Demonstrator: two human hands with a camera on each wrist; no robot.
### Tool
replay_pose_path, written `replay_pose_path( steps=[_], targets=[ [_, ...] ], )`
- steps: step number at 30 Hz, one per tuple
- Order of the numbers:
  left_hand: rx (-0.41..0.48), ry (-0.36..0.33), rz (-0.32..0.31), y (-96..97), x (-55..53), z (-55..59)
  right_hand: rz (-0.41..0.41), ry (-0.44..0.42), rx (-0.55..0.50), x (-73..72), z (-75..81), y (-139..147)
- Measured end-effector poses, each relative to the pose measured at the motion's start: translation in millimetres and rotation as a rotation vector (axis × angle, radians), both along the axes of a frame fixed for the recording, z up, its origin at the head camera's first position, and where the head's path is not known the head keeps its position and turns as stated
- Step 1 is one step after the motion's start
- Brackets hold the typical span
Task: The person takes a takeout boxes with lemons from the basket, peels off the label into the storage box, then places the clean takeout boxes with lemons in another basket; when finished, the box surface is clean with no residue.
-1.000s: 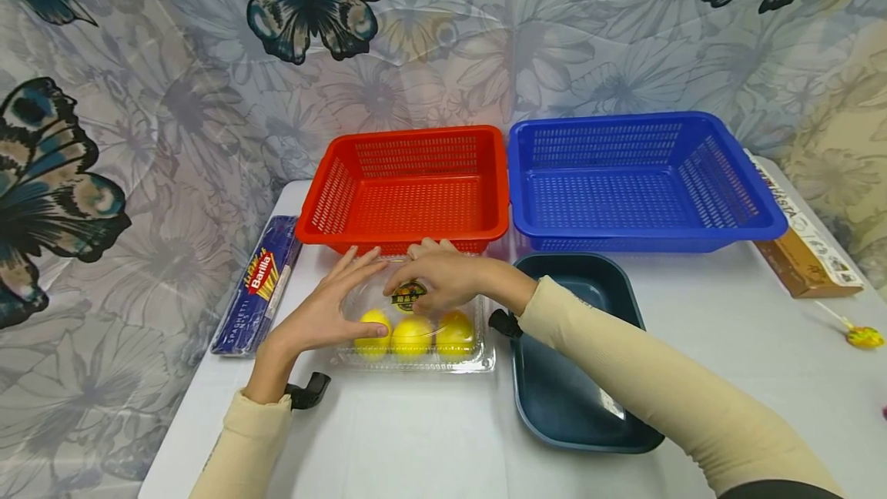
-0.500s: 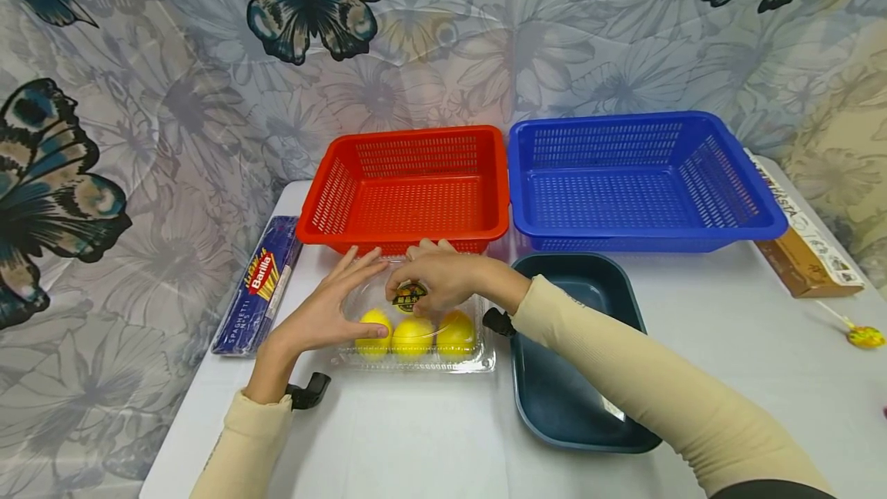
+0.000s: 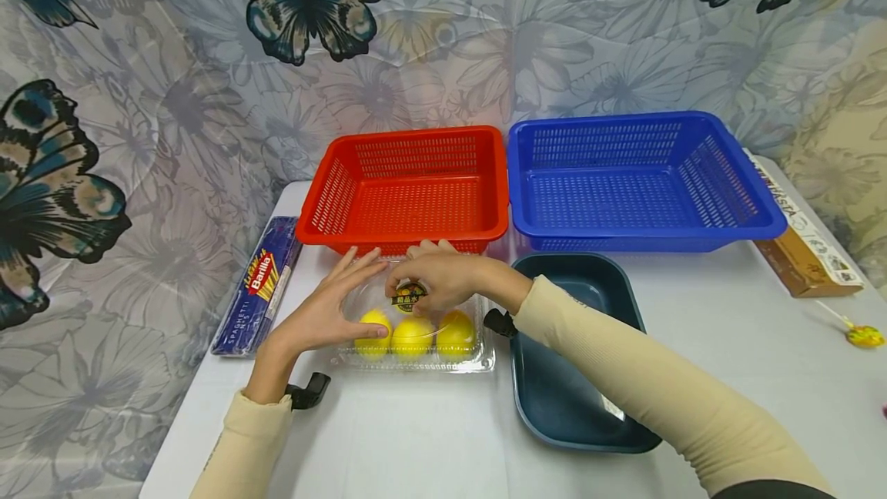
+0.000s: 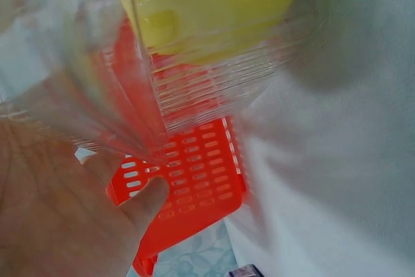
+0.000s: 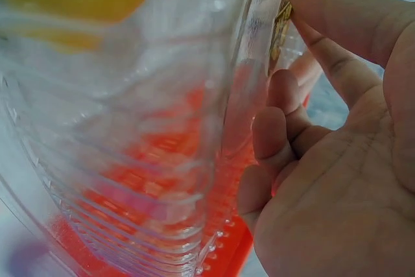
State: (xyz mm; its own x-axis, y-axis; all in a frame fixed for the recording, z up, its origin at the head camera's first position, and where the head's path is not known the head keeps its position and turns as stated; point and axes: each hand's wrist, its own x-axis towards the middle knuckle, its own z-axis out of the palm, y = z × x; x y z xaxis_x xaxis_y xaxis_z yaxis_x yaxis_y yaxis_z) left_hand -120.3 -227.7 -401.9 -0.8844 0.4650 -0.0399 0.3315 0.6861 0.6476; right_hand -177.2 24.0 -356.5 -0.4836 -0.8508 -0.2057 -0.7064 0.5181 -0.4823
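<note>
Handling one clear plastic box with two hands, head view. Box sits on the white table, in front of the red basket, between the spaghetti pack and the dark tray. Three yellow fruits show through it in a row; one black-and-gold label on the lid. Left hand lies over the box's left side: fingers extended, thumb apart from them, grip spread. Right hand is on the lid, index and thumb on either side of the label; can't tell if that grip is pinching anything.

Around it: two baskets side by side, one red basket, one blue basket. One dark tray in front of the blue one, right sleeve crossing over it. One spaghetti pack far left; one brown box at right, partly hidden by the blue rim; one yellow candy on a stick near it.

Left wrist view: one yellow fruit in sight through ribbed plastic, left palm next to the box, red basket beyond.

Right wrist view: thumb and index tips meet at the label, seen nearly edge-on; the other three fingers are bent. Yellow shows through the wall, too blurred to count.
</note>
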Motion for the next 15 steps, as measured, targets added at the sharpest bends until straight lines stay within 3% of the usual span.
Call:
replay_pose_path(
  steps=[15],
  targets=[
    [0.003,-0.005,0.004,0.1,-0.2,-1.9,-0.045,-0.023,0.079,2.9,4.0,-10]
  ],
)
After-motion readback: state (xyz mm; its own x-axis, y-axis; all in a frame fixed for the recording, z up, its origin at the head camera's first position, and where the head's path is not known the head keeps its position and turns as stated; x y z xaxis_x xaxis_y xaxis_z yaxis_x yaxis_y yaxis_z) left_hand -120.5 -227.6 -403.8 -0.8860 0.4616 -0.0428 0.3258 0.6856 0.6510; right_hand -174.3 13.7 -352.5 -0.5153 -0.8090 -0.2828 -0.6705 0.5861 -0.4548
